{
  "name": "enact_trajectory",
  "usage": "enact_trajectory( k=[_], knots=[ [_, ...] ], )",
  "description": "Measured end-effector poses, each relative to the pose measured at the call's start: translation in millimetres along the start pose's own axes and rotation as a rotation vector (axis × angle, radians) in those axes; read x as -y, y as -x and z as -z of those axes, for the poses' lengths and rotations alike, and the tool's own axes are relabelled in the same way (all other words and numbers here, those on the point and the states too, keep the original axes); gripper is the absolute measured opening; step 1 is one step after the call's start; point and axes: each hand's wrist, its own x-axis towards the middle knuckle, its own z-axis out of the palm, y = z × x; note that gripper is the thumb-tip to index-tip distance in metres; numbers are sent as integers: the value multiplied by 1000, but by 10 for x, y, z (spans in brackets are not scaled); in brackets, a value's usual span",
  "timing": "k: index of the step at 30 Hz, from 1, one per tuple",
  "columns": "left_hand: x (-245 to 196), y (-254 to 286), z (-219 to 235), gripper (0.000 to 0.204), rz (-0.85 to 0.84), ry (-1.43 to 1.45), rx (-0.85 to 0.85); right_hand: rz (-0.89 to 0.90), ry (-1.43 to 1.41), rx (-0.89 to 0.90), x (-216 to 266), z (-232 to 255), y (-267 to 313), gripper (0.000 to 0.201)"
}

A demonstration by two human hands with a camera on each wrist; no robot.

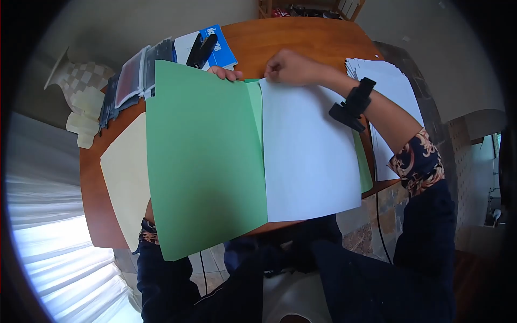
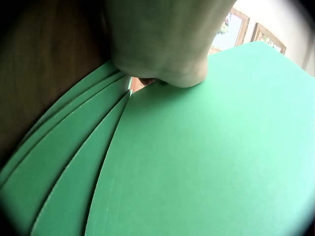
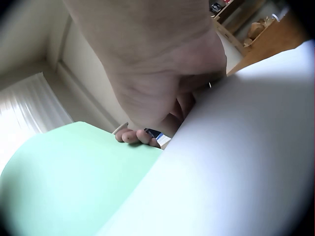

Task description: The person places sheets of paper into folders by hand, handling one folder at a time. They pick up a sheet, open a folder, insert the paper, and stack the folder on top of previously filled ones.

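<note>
A green card folder [image 1: 207, 161] stands opened toward me, its left cover raised. Behind that cover is my left hand [image 1: 226, 74], its fingers curled over the top edge; they show as well in the right wrist view. White paper [image 1: 312, 156] lies against the right side of the folder. At the paper's upper left corner my right hand [image 1: 295, 68] pinches the top edge with curled fingers. In the left wrist view several more green folders [image 2: 64, 167] fan out beneath the raised cover [image 2: 211, 162].
On the wooden table [image 1: 291, 40], a stack of white paper [image 1: 385, 97] lies at the right and cream folders [image 1: 126, 172] at the left. Farther back are a black stapler [image 1: 203, 49], a blue and white packet [image 1: 223, 52] and clear plastic sleeves [image 1: 132, 75]. A checkered vase [image 1: 86, 81] stands beyond.
</note>
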Motion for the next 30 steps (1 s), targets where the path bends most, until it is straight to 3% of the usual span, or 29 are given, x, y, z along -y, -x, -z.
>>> enact_trajectory(
  k=[4, 6, 10, 13, 18, 25, 27, 30],
  knots=[
    [-73, 16, -25, 26, 53, 13, 4, -7, 40, -98, 126, -134, -24, 22],
    [-51, 31, -48, 28, 88, 16, -132, 98, -47, -276, 107, -109, 86, 28],
    [0, 23, -5, 27, 88, 115, -103, 189, 83, -228, 295, -104, 626, 35],
    [48, 17, 140, 30, 59, -45, -67, 307, 150, -185, 390, -303, 866, 46],
    [-11, -8, 83, 34, 120, -33, -108, 271, 310, -61, 333, -555, 848, 63],
    [-19, -7, 63, 35, 47, -147, -61, 306, 293, -50, 353, -590, 864, 64],
    [-75, -11, -25, 31, 121, -192, -119, 284, 283, -58, 378, -606, 883, 64],
    [-43, -33, -5, 33, 94, -176, -114, 280, 276, -76, 393, -622, 893, 63]
  ],
)
